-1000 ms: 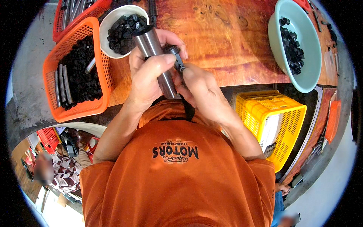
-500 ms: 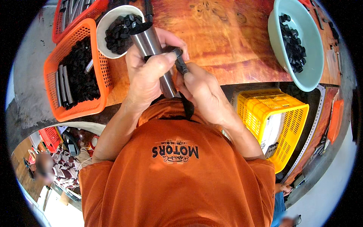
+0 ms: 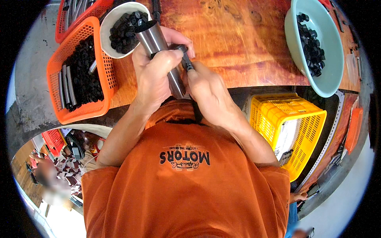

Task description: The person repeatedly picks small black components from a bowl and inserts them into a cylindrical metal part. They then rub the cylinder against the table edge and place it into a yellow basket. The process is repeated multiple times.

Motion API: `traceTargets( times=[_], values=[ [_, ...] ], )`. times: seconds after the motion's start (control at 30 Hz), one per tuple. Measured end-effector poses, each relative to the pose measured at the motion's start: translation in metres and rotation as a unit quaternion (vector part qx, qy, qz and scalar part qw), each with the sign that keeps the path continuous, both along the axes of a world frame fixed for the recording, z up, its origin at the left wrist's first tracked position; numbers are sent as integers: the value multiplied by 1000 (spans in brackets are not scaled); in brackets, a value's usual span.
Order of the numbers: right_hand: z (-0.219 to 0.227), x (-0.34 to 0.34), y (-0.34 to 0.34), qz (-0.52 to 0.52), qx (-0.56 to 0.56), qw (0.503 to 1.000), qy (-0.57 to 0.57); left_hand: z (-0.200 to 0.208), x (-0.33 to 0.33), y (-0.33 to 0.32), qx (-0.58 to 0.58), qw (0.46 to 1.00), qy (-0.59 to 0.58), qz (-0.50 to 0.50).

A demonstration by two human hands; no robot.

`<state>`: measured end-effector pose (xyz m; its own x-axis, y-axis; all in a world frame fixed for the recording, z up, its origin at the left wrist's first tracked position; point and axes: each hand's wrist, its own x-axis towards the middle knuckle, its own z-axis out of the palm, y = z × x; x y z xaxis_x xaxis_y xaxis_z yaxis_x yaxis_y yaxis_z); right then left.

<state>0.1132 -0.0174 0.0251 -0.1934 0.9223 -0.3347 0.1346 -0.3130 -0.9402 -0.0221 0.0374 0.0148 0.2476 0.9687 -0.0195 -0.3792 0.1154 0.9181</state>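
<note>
My left hand (image 3: pixel 152 77) is wrapped round a shiny steel tube (image 3: pixel 154 39), tilted with its upper end toward the white bowl. The thumb lies across the tube and meets a small black part (image 3: pixel 185 59) at its right side. My right hand (image 3: pixel 210 87) is closed on the lower end of that black part, the fingertips close to the tube. Its far fingers are hidden behind the hand. Past the tube's upper end stands the white bowl (image 3: pixel 104 33), holding many small black pieces (image 3: pixel 127 33).
An orange basket (image 3: pixel 105 65) with black pieces and metal tubes stands left, a red basket (image 3: pixel 59 29) beyond it. On the wooden table (image 3: pixel 238 43), a pale blue basin (image 3: pixel 335 51) holds black pieces. A yellow crate (image 3: pixel 274 105) sits below right. Other people show at lower left and lower right.
The right hand has shifted slightly left and down against the tube, and the black part sits a little differently between the hands. The left hand keeps its grip on the tube.
</note>
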Motion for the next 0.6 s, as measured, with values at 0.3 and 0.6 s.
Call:
traceTargets(
  times=[0.3, 0.6],
  values=[
    [-2, 6, -1, -31, -49, 997, 45, 14, 2, 15, -139, 988, -37, 52],
    [-7, 9, -38, 59, -82, 993, 57, 29, -1, 36, -208, 962, -114, 136]
  ],
)
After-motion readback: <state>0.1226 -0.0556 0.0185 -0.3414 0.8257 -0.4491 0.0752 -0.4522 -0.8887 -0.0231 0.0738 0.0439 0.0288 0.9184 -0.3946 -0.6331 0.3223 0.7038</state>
